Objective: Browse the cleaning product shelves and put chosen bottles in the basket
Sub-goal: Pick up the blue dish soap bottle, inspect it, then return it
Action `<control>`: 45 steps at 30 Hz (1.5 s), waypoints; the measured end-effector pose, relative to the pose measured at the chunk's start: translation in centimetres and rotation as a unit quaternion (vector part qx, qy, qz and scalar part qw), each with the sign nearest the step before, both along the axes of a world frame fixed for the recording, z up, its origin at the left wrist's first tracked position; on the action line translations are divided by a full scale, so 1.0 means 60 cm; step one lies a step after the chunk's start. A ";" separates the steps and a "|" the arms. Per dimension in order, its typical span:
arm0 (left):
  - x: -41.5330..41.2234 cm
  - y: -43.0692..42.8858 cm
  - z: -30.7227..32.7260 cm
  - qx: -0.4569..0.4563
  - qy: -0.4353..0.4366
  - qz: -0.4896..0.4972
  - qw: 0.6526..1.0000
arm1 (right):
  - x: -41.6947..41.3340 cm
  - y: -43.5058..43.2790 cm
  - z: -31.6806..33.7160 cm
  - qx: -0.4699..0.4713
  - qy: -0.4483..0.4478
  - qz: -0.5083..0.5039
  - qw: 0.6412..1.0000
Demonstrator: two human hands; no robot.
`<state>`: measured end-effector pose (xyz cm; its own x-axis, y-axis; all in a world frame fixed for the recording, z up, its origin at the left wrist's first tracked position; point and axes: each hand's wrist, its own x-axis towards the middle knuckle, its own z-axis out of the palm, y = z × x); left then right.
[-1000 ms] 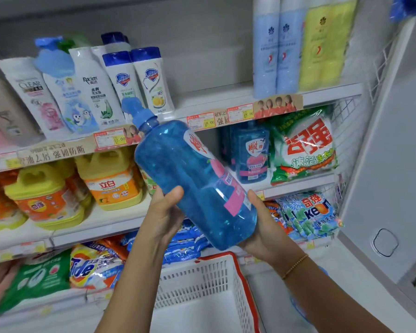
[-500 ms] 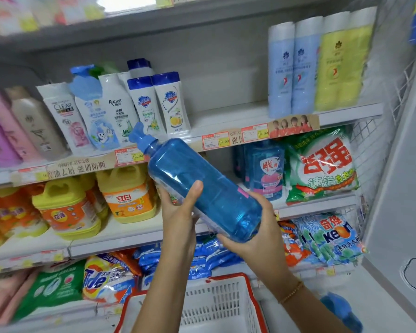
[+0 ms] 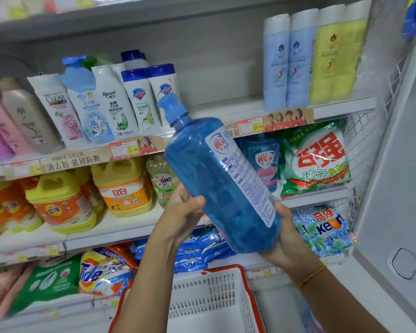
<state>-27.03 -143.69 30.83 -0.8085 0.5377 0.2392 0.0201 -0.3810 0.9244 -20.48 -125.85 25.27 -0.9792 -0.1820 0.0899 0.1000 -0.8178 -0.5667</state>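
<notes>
A large clear blue bottle (image 3: 216,186) with a blue pump cap is held tilted in front of the shelves, cap up and to the left, its white printed back label facing me. My left hand (image 3: 180,212) grips its left side with the thumb across the front. My right hand (image 3: 286,239) cups the bottom end from below and the right. The white basket with a red rim (image 3: 245,306) hangs below the bottle, nothing visible inside it.
Shampoo bottles (image 3: 111,102) line the upper shelf, tall blue and yellow bottles (image 3: 310,58) at its right. Yellow detergent jugs (image 3: 123,186), another blue bottle (image 3: 262,159) and a green powder bag (image 3: 317,159) fill the middle shelf. Detergent bags (image 3: 101,272) lie below. A grey panel (image 3: 399,164) stands right.
The bottle has been turned and raised more upright, so the back label now faces me. My left thumb has moved across its front. The view shifted slightly.
</notes>
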 end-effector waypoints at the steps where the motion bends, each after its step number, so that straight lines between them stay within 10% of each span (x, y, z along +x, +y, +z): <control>1: 0.004 0.000 0.001 -0.013 0.009 -0.009 1.000 | 0.005 0.000 0.000 -0.016 -0.013 0.020 1.000; 7: 0.027 -0.002 0.010 -0.051 0.049 0.106 0.992 | -0.013 -0.005 -0.015 0.002 -0.097 0.111 0.989; 11: 0.034 -0.004 0.007 -0.091 0.102 0.216 0.967 | -0.021 -0.006 -0.020 0.150 0.020 -0.008 0.988; 15: 0.030 -0.002 -0.010 -0.118 0.107 0.267 0.951 | -0.009 -0.037 -0.014 0.439 0.113 -0.095 0.886; 19: 0.025 -0.002 -0.029 -0.175 0.070 0.305 0.933 | -0.003 -0.056 -0.024 0.516 0.123 -0.166 0.831; 33: -0.006 -0.053 -0.030 -0.132 -0.134 -0.019 0.982 | 0.000 0.001 -0.025 0.358 0.080 0.010 0.930; 45: -0.011 -0.018 -0.018 -0.150 -0.204 0.011 0.967 | 0.008 -0.001 -0.008 0.263 -0.009 -0.004 0.965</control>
<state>-27.66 -144.78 29.75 -0.8142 0.5156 -0.2668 -0.3655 -0.0982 0.9256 -20.01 -125.92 24.79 -0.9812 -0.1905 -0.0308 0.1094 -0.4177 -0.9020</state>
